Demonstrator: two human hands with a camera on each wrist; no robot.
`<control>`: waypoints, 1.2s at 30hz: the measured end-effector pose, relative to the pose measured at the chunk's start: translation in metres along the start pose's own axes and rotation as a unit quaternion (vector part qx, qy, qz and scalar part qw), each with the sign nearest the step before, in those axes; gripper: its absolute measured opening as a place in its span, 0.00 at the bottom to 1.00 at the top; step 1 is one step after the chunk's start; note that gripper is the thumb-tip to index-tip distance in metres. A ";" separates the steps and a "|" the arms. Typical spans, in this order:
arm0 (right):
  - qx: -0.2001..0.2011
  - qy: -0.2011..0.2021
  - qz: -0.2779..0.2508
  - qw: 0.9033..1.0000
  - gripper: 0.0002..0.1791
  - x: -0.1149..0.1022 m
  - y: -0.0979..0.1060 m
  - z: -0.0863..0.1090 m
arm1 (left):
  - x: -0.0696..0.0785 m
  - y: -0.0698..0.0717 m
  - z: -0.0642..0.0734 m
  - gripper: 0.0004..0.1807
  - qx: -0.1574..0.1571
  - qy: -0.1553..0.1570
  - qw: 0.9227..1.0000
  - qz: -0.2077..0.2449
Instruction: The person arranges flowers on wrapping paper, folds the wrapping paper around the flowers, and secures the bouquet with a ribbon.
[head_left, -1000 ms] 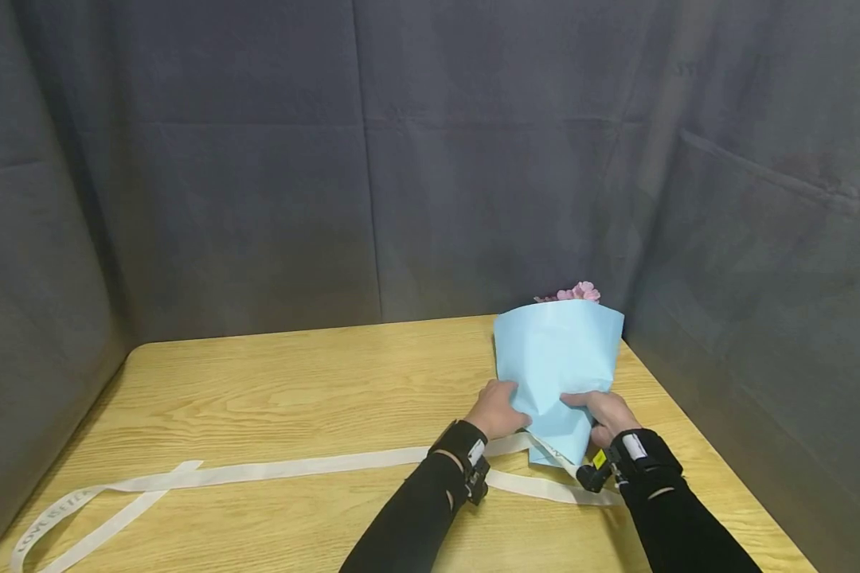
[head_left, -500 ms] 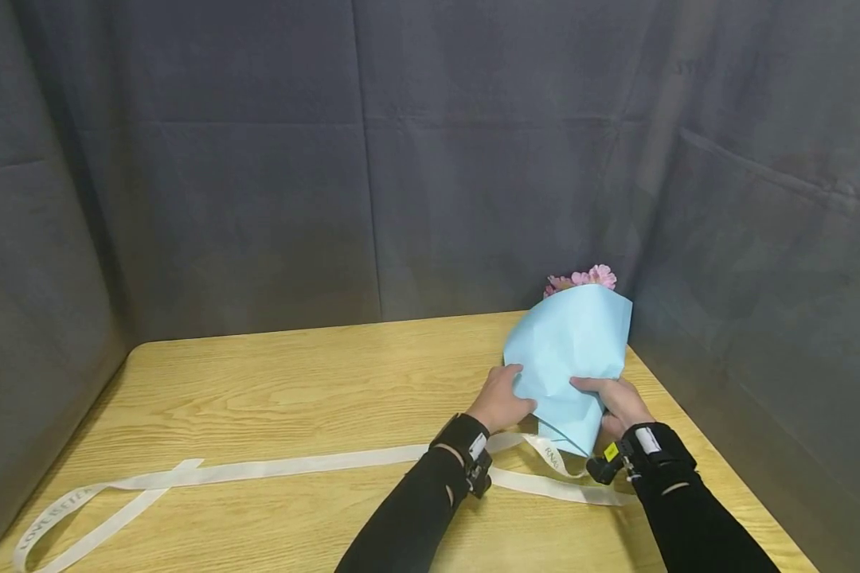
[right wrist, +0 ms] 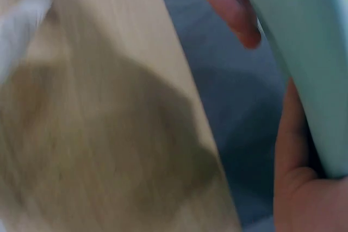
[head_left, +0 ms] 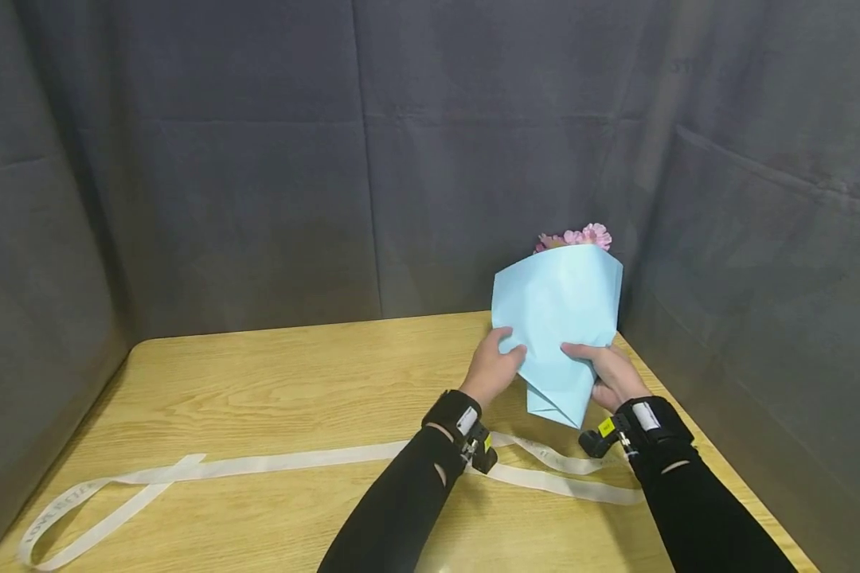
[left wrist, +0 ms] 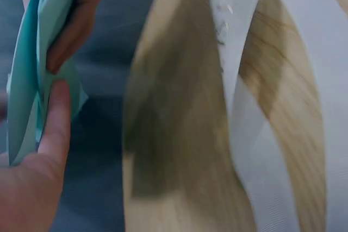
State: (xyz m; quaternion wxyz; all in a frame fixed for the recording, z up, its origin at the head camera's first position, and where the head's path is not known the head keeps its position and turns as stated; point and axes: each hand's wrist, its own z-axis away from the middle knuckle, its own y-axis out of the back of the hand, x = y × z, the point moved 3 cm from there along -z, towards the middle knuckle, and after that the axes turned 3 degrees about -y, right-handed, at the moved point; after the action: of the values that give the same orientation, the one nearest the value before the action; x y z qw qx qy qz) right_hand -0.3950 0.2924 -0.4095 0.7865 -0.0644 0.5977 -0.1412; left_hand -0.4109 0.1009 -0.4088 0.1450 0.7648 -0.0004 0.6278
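A bouquet in light blue wrapping paper is held up above the right end of the table, its folded lower end pointing down. Pink flowers show over the paper's top edge. My left hand grips the wrap's left side, and the paper's layered edge shows between the fingers in the left wrist view. On the right side my right hand holds the wrap, thumb across the front and fingers behind. In the right wrist view the smooth paper rises beside the hand. The stems are hidden inside.
A long white ribbon with printed lettering lies across the wooden table, looped at the far left and doubled under the forearms at the right. Grey cloth walls enclose the back and both sides.
Both hands have raised the bouquet from low over the table, tilting it right and then straighter. The ribbon's right part, earlier curled up by the wrap, now lies lower on the table.
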 end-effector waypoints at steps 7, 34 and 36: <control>-0.034 -0.001 0.001 0.999 0.41 -0.006 -0.035 -0.004 | -0.002 0.031 -0.009 0.33 0.034 0.029 0.972 0.232; -0.187 0.032 0.079 0.979 0.37 0.036 -0.124 -0.012 | -0.020 0.109 -0.002 0.28 0.034 0.082 0.981 0.174; -0.196 0.036 0.090 0.976 0.37 0.041 -0.132 -0.008 | -0.022 0.118 0.001 0.27 0.035 0.089 0.980 0.175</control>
State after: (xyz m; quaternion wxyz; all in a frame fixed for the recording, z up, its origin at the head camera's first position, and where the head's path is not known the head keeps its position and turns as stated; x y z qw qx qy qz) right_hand -0.4114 0.1552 -0.4137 0.7463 -0.1583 0.6448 0.0475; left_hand -0.4362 -0.0162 -0.4039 0.0057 0.6982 -0.0992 0.7089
